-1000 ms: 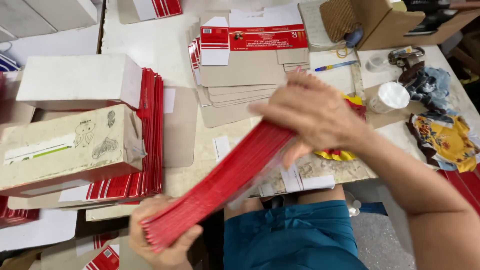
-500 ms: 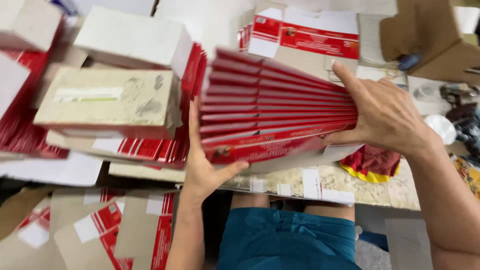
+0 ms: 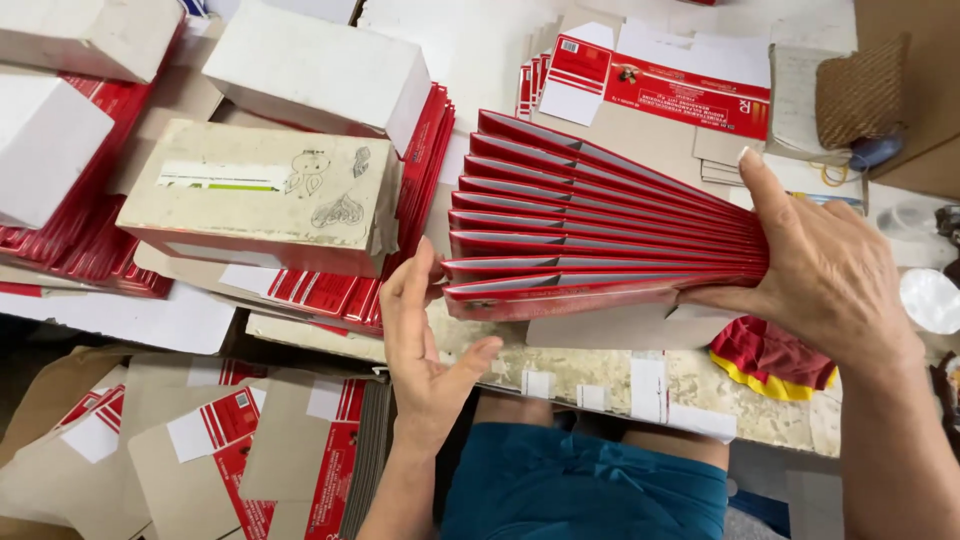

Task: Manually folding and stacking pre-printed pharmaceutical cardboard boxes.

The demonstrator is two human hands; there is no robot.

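My right hand (image 3: 820, 270) grips one end of a bundle of flat red folded cartons (image 3: 590, 220), which fan out toward the left above the table edge. My left hand (image 3: 425, 335) is held flat and upright, its palm against the fanned free ends of the cartons, fingers together and holding nothing. Several cartons in the fan are separated, with grey-white inner faces showing between the red edges.
Stacks of red flat cartons (image 3: 420, 170) lie left of the fan, weighted by white and worn cardboard boxes (image 3: 265, 195). Unfolded red-and-white carton blanks (image 3: 680, 90) lie behind. More blanks (image 3: 250, 450) sit low at the left. A woven pouch (image 3: 860, 90) and a red-yellow cloth (image 3: 765, 355) are at right.
The bundle went from a tight diagonal stack to a wide level fan. My left hand moved from gripping its lower end to pressing flat against the fanned ends. The camera shifted left.
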